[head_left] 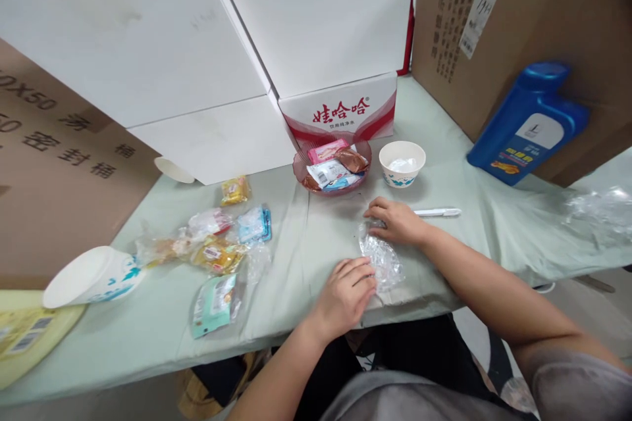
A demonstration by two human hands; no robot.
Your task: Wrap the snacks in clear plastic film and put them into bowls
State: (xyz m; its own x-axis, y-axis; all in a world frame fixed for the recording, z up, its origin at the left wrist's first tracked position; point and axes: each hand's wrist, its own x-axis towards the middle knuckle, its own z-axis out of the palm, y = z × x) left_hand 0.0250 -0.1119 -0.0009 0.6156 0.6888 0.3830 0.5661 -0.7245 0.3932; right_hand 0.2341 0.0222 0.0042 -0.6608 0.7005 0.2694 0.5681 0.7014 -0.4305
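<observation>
A crumpled clear plastic bag lies on the cloth-covered table near its front edge. My left hand is at the bag's near left side, its curled fingers closed on the edge. At the far end of the same bag, my right hand has bent fingers pinching the film; the fingertips are partly hidden. Just beyond my right hand lies a white pen. Behind it stands a white paper bowl with blue leaf print and clear plastic inside. A pinkish transparent bowl holds several wrapped snacks.
Several packaged snacks and a mint-green packet lie to the left. A paper bowl lies tipped beside a yellow container. White boxes and a brown carton line the back. A blue bottle stands right.
</observation>
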